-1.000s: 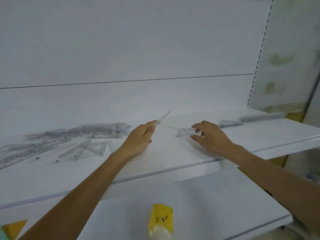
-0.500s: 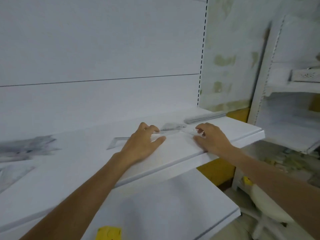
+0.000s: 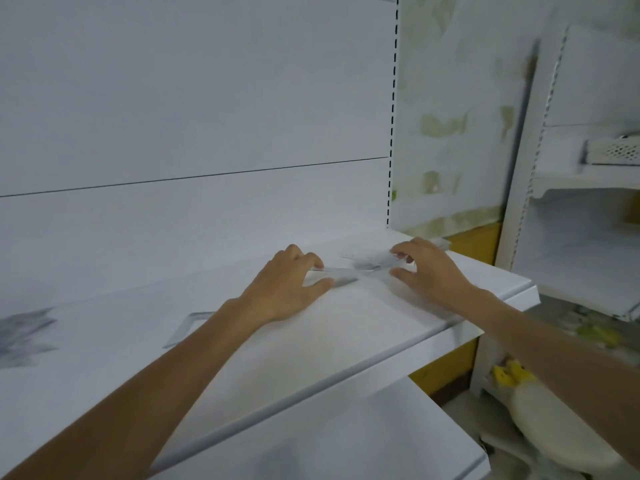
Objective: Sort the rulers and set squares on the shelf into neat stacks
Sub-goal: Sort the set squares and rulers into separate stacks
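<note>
As L-hand [image 3: 289, 289] pinches 1 ruler [image 3: 341, 271], R-hand [image 3: 431, 277] grips stack [image 3: 367, 259].

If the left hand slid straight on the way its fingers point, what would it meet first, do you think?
Most likely the grey stack just ahead, which the right hand seems to grip. The left hand pinches a clear ruler aimed there.

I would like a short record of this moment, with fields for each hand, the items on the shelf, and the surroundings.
left hand: pinches one end of a clear strip, likely a ruler
right hand: fingers curled over a small grey stack; grip unclear
other items: clear set square lying flat by the left forearm; blurred pile at far left
shelf: white, the upper of two
surroundings: white basket on the neighbouring rack
</note>
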Tool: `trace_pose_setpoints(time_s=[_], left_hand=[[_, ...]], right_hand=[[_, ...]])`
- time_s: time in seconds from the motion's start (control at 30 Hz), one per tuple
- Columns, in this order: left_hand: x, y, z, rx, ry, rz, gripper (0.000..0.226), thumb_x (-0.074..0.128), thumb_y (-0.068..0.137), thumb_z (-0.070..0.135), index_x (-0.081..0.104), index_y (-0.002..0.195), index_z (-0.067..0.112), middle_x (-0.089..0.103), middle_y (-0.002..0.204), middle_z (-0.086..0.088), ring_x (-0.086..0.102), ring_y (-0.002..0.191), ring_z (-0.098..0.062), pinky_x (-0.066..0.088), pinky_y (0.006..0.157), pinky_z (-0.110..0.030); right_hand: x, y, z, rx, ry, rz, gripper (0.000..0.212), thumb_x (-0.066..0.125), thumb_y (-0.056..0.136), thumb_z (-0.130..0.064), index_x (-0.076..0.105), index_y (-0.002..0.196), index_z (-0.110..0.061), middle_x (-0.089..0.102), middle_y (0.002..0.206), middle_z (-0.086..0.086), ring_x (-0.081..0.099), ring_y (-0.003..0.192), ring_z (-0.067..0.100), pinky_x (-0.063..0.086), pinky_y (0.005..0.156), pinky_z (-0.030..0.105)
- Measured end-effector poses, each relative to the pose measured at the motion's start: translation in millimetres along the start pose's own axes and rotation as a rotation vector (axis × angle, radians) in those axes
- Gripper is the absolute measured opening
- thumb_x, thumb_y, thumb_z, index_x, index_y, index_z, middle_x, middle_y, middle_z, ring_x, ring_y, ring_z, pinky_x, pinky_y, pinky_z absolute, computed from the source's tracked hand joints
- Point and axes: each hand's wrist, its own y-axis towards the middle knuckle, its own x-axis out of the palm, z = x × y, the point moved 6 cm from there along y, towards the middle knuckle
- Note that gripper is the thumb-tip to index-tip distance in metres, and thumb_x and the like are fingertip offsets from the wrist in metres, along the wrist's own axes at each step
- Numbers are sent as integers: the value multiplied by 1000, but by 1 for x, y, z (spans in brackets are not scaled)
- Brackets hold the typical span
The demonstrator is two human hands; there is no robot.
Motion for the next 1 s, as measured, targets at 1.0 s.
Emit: trace_pose_setpoints(time_s=[1.0], left_hand=[[18, -12, 14, -473, 54, 307, 33, 54, 87, 44, 60, 114, 26, 46, 96, 7, 47, 90, -8, 32, 79, -21]], right_hand=[[24, 94, 70, -413, 123, -563, 32, 70, 80, -18, 63, 111, -16, 61, 111, 0, 57, 103, 14, 38, 82, 18]])
